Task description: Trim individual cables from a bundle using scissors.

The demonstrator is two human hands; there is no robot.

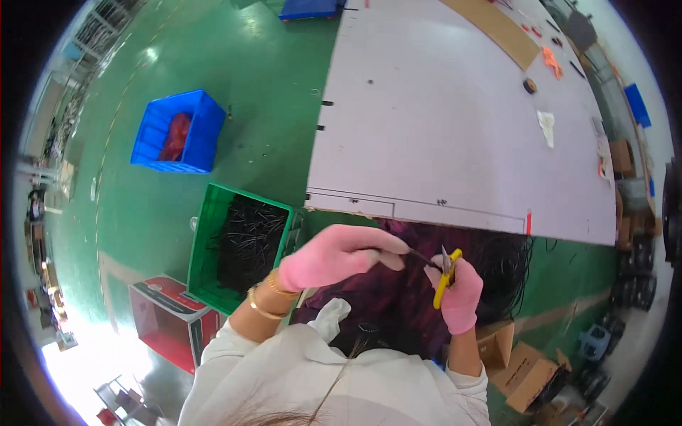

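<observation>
In front of me my left hand (pixel 334 255), in a pink and white glove, pinches one end of a thin black strip (pixel 423 260), which looks like a length of cable. The strip stretches toward my right hand (pixel 463 295), gloved the same way and closed round yellow-handled scissors (pixel 442 290). The scissors' metal blades point up and away, close to the strip's other end. Whether the right fingers also grip the strip is hidden. On the right, past that hand, hangs a bundle of long black cables (pixel 506 277). Dark purple cloth (pixel 398 291) lies beneath both hands.
A white-topped table (pixel 440 142) begins just beyond my hands, with marked lines along its near edge. At my left stands a green bin (pixel 201 255) of short black pieces, near a red-and-white box (pixel 163 319). A blue crate (pixel 202 135) and cardboard boxes (pixel 529 373) sit on the floor.
</observation>
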